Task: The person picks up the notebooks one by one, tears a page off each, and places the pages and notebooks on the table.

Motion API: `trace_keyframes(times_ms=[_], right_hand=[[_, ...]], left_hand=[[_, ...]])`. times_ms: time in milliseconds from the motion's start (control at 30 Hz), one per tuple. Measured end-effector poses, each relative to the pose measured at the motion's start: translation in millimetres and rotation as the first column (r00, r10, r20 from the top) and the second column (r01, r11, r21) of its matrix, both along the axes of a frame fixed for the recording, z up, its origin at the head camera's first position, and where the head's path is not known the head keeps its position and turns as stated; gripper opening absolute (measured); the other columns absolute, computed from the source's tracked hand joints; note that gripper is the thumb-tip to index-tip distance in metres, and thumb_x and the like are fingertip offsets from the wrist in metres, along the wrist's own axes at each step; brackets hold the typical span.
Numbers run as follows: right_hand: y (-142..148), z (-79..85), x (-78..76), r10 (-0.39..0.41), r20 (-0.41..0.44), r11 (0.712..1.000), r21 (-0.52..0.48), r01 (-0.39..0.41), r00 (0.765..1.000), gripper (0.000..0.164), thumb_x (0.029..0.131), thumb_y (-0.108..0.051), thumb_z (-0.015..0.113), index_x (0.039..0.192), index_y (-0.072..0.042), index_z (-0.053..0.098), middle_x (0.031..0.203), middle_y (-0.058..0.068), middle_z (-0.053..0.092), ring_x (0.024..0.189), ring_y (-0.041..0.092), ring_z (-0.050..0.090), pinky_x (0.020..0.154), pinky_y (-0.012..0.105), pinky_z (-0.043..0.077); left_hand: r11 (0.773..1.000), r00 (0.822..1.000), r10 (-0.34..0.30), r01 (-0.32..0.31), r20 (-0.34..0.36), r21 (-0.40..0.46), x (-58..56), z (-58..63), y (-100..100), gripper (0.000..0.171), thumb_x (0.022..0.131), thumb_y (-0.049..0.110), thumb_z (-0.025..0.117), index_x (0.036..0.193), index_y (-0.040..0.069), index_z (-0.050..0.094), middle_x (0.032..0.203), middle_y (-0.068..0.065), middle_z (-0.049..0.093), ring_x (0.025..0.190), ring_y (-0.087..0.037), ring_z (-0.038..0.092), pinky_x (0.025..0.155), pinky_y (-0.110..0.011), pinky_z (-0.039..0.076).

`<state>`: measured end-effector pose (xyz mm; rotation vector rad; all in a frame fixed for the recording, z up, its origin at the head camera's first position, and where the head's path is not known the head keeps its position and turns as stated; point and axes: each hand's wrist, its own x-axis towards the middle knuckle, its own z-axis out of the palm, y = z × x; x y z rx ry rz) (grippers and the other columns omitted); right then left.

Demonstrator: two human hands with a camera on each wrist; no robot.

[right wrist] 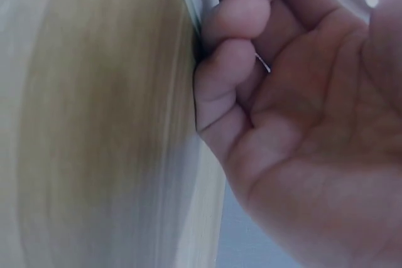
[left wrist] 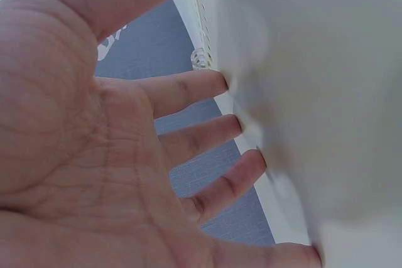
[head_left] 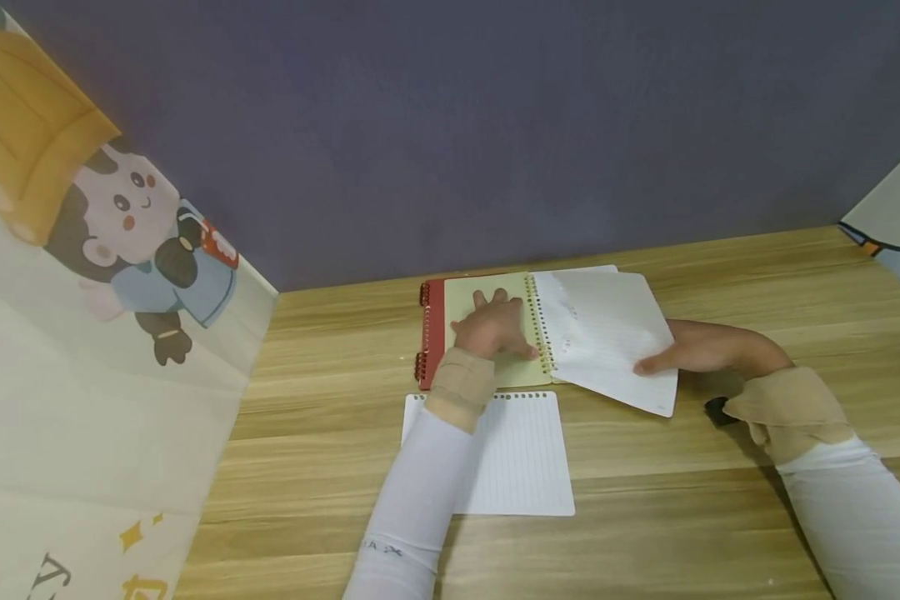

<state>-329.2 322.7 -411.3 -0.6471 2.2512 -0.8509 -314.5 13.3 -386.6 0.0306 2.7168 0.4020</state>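
A spiral notebook lies opened out at the far side of the table, with a pale yellow cover on the left and white lined pages on the right. With fingers spread, my left hand presses on the yellow side, beside the coil binding. In the left wrist view its fingertips touch the pale surface. My right hand pinches a white page near its lower right corner, thumb on top. The right wrist view shows curled fingers against the wood, with the page edge partly hidden.
A red cover with dark red coils shows under the notebook's left side. Nearer me, a loose lined sheet with punched holes lies partly beneath my left arm. A dark wall stands behind the wooden table.
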Motion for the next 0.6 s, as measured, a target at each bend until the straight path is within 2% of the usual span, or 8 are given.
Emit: trace_keyframes(times_ms=[433,600], right_hand=[[5.0,1.4,-0.8,-0.014,0.042,1.000,-0.019,0.015,0.999,0.094,0.096,-0.032,0.071,0.158,0.008,0.014,0.146,0.027,0.052,0.131,0.035,0.053,0.096,0.038,0.049],[4.9,0.8,-1.5,-0.023,0.034,1.000,-0.004,0.024,0.999,0.096,0.096,-0.034,0.070,0.159,0.009,0.010,0.146,0.028,0.052,0.132,0.037,0.053,0.096,0.040,0.049]], left_hand=[[1.000,1.000,0.003,-0.003,-0.002,-0.020,0.2,0.4,-1.1,0.098,0.077,0.048,0.087,0.158,0.023,0.038,0.169,-0.001,0.025,0.159,-0.036,0.008,0.112,-0.081,0.023],[1.000,1.000,0.001,-0.001,-0.007,-0.014,0.6,0.1,-1.8,0.097,0.077,0.048,0.088,0.158,0.023,0.040,0.167,-0.001,0.027,0.158,-0.036,0.009,0.111,-0.082,0.022]])
